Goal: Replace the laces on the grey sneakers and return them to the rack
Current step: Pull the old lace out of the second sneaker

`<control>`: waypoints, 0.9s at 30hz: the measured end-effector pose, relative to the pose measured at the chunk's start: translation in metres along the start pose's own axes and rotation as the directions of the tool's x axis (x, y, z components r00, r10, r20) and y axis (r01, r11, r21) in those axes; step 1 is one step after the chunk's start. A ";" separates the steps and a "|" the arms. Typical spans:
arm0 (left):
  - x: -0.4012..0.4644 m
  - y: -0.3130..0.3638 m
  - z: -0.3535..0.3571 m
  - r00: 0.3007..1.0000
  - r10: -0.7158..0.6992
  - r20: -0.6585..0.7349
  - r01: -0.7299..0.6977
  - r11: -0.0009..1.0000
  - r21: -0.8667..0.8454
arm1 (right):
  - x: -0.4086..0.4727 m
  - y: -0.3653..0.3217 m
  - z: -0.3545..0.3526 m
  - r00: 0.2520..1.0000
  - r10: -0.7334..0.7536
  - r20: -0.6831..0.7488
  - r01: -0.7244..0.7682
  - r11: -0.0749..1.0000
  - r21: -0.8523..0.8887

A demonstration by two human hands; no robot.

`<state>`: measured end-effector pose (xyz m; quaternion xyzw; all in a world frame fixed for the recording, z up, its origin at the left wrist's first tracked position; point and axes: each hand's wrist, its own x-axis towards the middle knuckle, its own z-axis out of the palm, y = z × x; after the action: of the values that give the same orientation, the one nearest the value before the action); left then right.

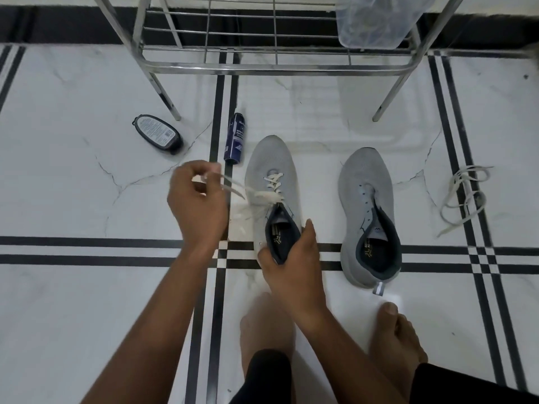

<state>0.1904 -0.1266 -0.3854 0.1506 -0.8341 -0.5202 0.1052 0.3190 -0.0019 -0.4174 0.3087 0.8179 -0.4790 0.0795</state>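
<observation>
My left hand pinches the white lace threaded through the left grey sneaker, drawing it out leftward. My right hand grips that sneaker's heel collar on the floor. The right grey sneaker stands unlaced beside it, a loose lace farther right. The metal rack stands beyond.

The sneakers look like matt grey knit cloth, with darker padded cloth collars. The lace and the loose lace are flat off-white woven cloth. The rack is shiny polished metal tube. The floor is glossy white veined stone with black strips. The can is glossy; the bottle looks like black plastic.
</observation>
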 end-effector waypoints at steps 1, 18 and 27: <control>-0.001 -0.003 -0.005 0.998 0.058 -0.022 -0.056 0.994 0.093 | -0.002 -0.003 -0.003 1.000 0.007 0.011 -0.007 1.000 0.012; -0.030 -0.020 0.018 0.834 -0.182 0.520 0.309 0.936 -0.168 | 0.095 -0.055 -0.065 0.902 -0.340 0.265 0.401 0.888 -0.224; -0.020 -0.012 0.015 0.866 -0.062 0.497 0.198 0.954 -0.225 | 0.099 -0.048 -0.059 0.907 -0.309 0.287 0.363 0.918 -0.160</control>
<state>0.2058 -0.1120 -0.4035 0.0562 -0.7432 -0.6552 -0.1231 0.2220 0.0730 -0.3933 0.0879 0.8876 -0.4324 0.1322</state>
